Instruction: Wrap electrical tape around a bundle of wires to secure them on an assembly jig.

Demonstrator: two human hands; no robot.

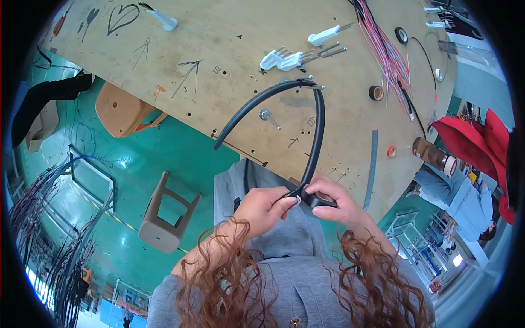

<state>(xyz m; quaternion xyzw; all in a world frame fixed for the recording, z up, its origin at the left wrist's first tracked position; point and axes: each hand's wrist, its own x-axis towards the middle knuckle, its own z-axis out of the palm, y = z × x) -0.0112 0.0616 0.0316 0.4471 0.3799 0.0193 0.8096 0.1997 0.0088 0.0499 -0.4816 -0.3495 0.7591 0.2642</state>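
A thick black cable [318, 128] runs up from my hands to metal pegs [317, 87] on the wooden board. There it bends sharply and curves back down to the left, to a loose end near the board's edge. Fingers and thumb of my left hand [265, 210] pinch the cable's near end just off the board. Close beside it, my right hand [340, 205] is closed around a roll of black tape [319, 201], which touches the cable. The fingertips hide part of where the tape meets the cable.
White-handled pronged fixtures [290, 60] stand at the far side. Red and white wires [385, 49] lie at right, near tape rolls [376, 93] and a brown bottle [433, 156]. A stool [164, 224] and an orange chair [117, 109] stand left. Another person [465, 202] is at far right.
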